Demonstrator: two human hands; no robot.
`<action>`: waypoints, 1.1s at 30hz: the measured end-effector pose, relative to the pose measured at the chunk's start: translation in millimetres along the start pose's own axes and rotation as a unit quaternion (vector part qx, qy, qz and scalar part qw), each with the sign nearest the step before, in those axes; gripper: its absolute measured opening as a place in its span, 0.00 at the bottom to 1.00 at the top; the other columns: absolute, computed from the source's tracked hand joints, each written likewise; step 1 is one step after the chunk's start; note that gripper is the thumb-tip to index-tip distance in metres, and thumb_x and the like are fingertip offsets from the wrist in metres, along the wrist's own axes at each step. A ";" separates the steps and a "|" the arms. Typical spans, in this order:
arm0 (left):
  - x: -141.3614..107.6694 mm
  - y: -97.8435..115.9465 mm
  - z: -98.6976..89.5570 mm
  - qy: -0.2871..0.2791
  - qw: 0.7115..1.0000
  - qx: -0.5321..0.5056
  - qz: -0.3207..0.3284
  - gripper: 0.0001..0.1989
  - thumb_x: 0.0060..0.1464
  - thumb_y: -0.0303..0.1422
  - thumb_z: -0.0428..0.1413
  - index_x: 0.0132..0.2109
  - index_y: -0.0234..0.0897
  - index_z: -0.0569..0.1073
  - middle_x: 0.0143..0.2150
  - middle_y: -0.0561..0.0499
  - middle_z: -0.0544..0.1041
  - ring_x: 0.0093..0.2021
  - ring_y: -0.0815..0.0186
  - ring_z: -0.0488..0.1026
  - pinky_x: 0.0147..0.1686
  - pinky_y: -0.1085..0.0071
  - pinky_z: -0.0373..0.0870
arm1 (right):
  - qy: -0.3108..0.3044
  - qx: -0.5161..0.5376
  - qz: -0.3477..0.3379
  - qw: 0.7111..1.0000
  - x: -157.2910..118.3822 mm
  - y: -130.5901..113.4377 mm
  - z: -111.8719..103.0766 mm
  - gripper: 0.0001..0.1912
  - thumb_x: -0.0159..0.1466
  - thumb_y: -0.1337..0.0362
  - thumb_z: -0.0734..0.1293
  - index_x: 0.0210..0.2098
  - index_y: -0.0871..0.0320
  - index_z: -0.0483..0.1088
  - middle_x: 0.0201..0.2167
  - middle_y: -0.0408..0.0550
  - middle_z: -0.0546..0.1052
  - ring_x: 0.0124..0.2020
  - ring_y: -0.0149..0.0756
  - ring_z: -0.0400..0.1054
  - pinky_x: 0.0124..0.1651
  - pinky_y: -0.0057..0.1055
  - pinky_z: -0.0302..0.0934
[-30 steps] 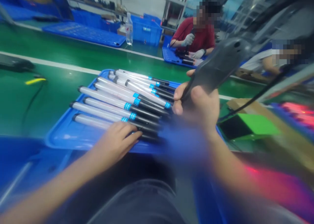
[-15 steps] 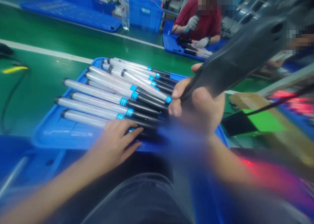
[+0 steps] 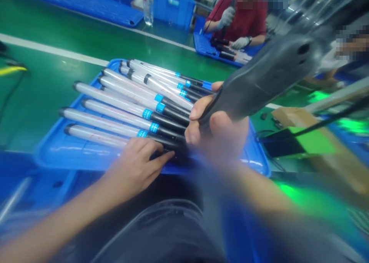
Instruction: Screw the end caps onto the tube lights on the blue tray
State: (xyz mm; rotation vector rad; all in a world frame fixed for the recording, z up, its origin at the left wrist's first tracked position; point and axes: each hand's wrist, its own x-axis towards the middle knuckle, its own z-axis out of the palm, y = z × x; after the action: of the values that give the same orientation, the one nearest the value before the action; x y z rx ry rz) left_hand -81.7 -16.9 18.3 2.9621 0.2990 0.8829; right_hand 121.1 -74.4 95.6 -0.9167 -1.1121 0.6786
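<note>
Several light batons with translucent white tubes, blue labels and black handles lie side by side on a blue tray [image 3: 54, 155]. My left hand [image 3: 138, 161] is closed on the black handle of the nearest baton [image 3: 95, 135], thumb and fingers around it. My right hand [image 3: 221, 130] grips a black electric screwdriver [image 3: 259, 78], slanting down to the left over the handle ends. Its lower end is lost in blur and behind my hand, so I cannot tell whether it touches the handle.
Across the green floor, a person in a red shirt and gloves works at another blue tray [image 3: 201, 44]. A water bottle [image 3: 148, 5] stands by blue bins. On the right are a cardboard box [image 3: 291, 115], a bright green panel [image 3: 314, 142] and a black cable.
My right hand and the screwdriver have moved left and slightly down, closer to my left hand. My left hand stays on the nearest baton. The glow at the right has turned from red to green.
</note>
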 end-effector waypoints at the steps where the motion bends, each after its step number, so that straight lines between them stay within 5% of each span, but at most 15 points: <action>1: 0.2 0.2 0.5 0.003 1.000 0.000 0.001 0.16 0.68 0.28 0.54 0.60 0.42 0.76 0.46 0.46 0.74 0.44 0.59 0.69 0.42 0.62 0.66 | 0.004 0.019 -0.007 1.000 -0.1 0.6 1.3 0.22 0.63 0.43 0.74 0.42 0.51 0.67 0.29 0.38 0.74 0.18 0.28 0.66 0.29 0.35 0.74; 16: 5.2 1.8 1.3 0.009 1.000 -0.008 0.019 0.18 0.70 0.27 0.49 0.60 0.42 0.77 0.47 0.45 0.74 0.45 0.58 0.68 0.42 0.62 0.62 | -0.036 0.034 -0.062 0.997 -5.6 1.1 4.8 0.16 0.67 0.49 0.72 0.35 0.52 0.67 0.25 0.37 0.72 0.18 0.26 0.64 0.22 0.28 0.66; 33: 4.7 4.5 4.6 0.017 1.000 0.002 -0.003 0.16 0.69 0.26 0.52 0.58 0.38 0.77 0.46 0.44 0.74 0.45 0.56 0.69 0.42 0.60 0.65 | 0.008 0.011 -0.051 0.999 2.9 0.7 7.5 0.10 0.67 0.56 0.71 0.38 0.53 0.68 0.25 0.36 0.73 0.19 0.26 0.67 0.24 0.27 0.66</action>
State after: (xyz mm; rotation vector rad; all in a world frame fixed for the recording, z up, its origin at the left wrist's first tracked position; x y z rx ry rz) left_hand -74.6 -20.3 17.4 2.9513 0.3100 0.9325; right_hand 114.9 -69.6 97.4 -0.8403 -1.1277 0.5973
